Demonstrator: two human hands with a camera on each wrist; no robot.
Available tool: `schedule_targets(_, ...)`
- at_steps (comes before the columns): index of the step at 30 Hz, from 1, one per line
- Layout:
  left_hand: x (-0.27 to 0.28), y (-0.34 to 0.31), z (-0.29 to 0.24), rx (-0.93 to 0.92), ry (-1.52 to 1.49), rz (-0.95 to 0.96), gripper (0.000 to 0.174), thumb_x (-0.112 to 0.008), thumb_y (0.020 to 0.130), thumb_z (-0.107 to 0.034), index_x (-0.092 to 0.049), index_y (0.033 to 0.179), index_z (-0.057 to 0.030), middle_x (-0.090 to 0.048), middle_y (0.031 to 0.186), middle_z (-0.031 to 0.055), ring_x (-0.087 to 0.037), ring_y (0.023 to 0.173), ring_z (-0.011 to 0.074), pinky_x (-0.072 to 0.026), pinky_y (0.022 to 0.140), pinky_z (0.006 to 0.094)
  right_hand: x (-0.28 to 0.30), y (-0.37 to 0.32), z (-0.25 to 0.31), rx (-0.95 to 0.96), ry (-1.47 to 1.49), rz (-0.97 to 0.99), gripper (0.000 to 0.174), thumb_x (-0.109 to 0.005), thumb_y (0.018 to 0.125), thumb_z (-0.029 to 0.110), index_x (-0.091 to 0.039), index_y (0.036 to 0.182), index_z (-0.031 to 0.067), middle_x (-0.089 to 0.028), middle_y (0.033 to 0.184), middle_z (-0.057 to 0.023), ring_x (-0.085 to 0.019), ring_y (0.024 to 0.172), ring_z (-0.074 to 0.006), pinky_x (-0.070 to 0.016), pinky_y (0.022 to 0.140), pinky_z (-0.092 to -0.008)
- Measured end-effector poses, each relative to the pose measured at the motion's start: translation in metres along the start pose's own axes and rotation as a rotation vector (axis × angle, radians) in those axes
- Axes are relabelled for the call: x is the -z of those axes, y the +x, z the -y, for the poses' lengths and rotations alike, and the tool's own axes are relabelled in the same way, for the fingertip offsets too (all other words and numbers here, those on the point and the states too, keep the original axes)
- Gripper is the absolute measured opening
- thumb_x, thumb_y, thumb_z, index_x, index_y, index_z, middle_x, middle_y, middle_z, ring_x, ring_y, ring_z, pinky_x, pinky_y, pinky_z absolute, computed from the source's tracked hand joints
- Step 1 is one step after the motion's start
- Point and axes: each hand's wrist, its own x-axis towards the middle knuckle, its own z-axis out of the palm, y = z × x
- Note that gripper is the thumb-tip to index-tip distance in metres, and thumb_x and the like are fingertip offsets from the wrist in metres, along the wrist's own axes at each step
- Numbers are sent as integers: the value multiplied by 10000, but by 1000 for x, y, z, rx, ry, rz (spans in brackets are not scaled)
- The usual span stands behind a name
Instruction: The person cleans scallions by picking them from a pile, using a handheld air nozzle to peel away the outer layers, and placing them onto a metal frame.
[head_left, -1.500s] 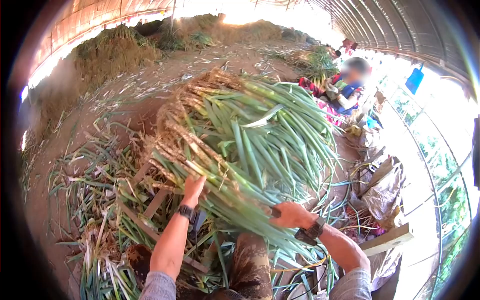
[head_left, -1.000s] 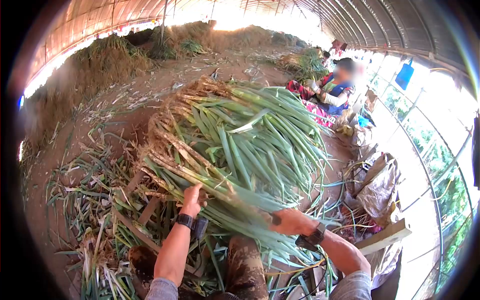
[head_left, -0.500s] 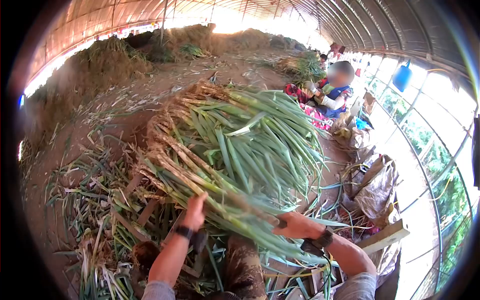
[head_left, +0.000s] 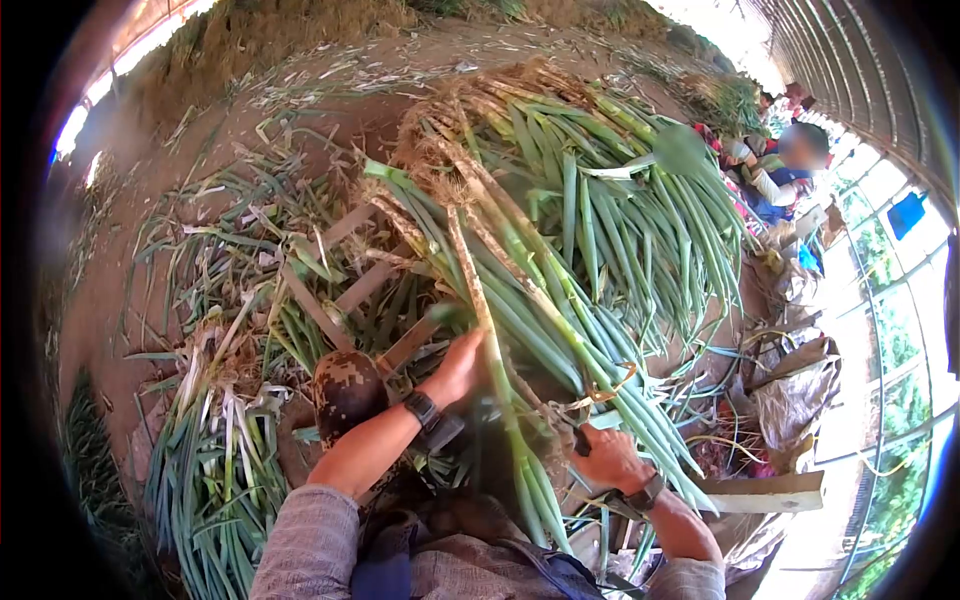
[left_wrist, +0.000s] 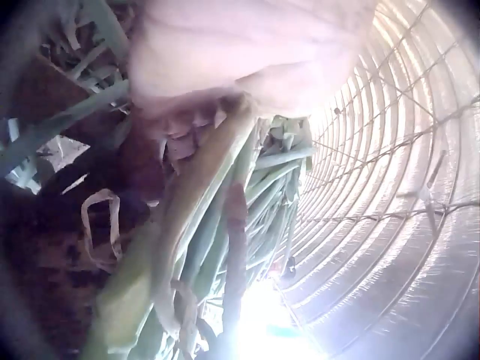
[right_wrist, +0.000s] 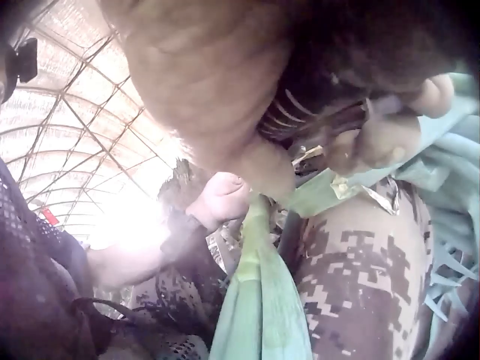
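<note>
In the head view my left hand (head_left: 462, 367) grips one large green onion (head_left: 476, 280) by its stalk; its roots point up and away, and its leaves hang toward my lap. My right hand (head_left: 611, 459) holds a dark handle (head_left: 581, 441), close to the right of that stalk. A thin brown blade-like strip runs from the handle up toward the onion. The right wrist view shows the held onion (right_wrist: 259, 262) from below, with the left hand (right_wrist: 225, 196) behind it. Beyond both hands lies a big pile of green onions (head_left: 600, 210), roots to the left.
Trimmed leaves and scraps (head_left: 250, 235) litter the soil at left. A bunch of peeled green onions (head_left: 225, 470) lies at lower left. Wooden slats (head_left: 320, 305) stand by my knee (head_left: 348, 395). Another person (head_left: 775, 180) sits at the far right, near crumpled sacks (head_left: 795, 395) and a plank (head_left: 765, 492).
The head view has tilted down and turned left. My left hand has come away from the pile's near edge, bringing a single green onion toward me. My right hand still holds the handle.
</note>
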Motion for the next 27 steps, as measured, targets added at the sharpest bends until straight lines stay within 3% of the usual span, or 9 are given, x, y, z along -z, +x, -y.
schedule_targets(10, -11, -15, -1, -28, 282, -140, 263, -581, 987, -388, -624, 1113, -162, -641, 1003, -30, -629, 895, 126, -540, 690, 360, -8, 41, 21, -37, -34, -19, 343, -606, 857, 380, -638, 965, 56, -681, 821, -241, -652, 780, -459, -512, 727, -553)
schedule_targets(12, -11, -16, 2, -226, 555, -21, 260, -620, 975, -337, -641, 1131, -130, -625, 1034, -44, -592, 887, 91, -528, 723, 326, 1, 45, 23, -48, -37, -48, 350, -607, 861, 394, -642, 962, 61, -685, 835, -236, -653, 798, -458, -511, 733, -550)
schedule_targets(14, -10, -23, -2, -214, 566, -69, 251, -632, 973, -294, -656, 1119, -91, -624, 1011, -42, -562, 859, 67, -505, 764, 283, 20, 33, 38, -87, 23, 78, 368, -607, 869, 421, -644, 953, 65, -693, 854, -217, -656, 821, -449, -510, 741, -542)
schedule_targets(16, 10, -17, 0, -41, 656, -57, 254, -601, 992, -291, -659, 1114, -77, -635, 994, -33, -563, 840, 61, -493, 772, 257, 16, 15, 24, -50, 29, 100, 391, -610, 874, 442, -641, 940, 58, -691, 844, -202, -654, 795, -444, -507, 737, -545)
schedule_targets(17, 20, -8, 9, -175, 488, -92, 259, -583, 1000, -302, -664, 1089, -72, -628, 938, -34, -565, 824, 63, -505, 702, 260, 14, 2, 19, -32, 0, 122, 398, -616, 871, 449, -641, 937, 58, -684, 825, -206, -653, 777, -438, -506, 728, -544)
schedule_targets(18, 21, -9, 4, -190, 553, -104, 276, -569, 1006, -320, -658, 1102, -77, -616, 914, -46, -569, 826, 62, -502, 653, 256, 13, -12, 16, -16, -30, 148, 404, -621, 868, 456, -642, 935, 58, -677, 805, -210, -652, 759, -432, -505, 720, -543)
schedule_targets(21, -13, -33, -26, -35, 314, -323, 251, -519, 1011, -275, -664, 1022, -69, -619, 858, -25, -580, 724, 74, -502, 626, 270, 4, -47, 15, -78, -115, 163, 397, -640, 858, 454, -639, 922, 63, -665, 763, -212, -647, 734, -429, -501, 702, -544)
schedule_targets(25, -4, -26, -16, -68, 333, -277, 172, -539, 1002, -233, -624, 1015, -84, -614, 870, -10, -573, 747, 81, -498, 639, 272, -7, -65, 13, -69, 7, 111, 414, -673, 839, 451, -628, 891, 43, -656, 733, -202, -635, 708, -434, -480, 652, -542)
schedule_targets(27, 18, -8, 11, -511, 637, -422, 169, -555, 993, -227, -587, 1038, -67, -596, 913, 2, -538, 796, 82, -474, 700, 271, -13, -59, 14, -81, 10, 88, 412, -669, 843, 450, -629, 885, 43, -652, 722, -202, -634, 705, -435, -481, 655, -542)
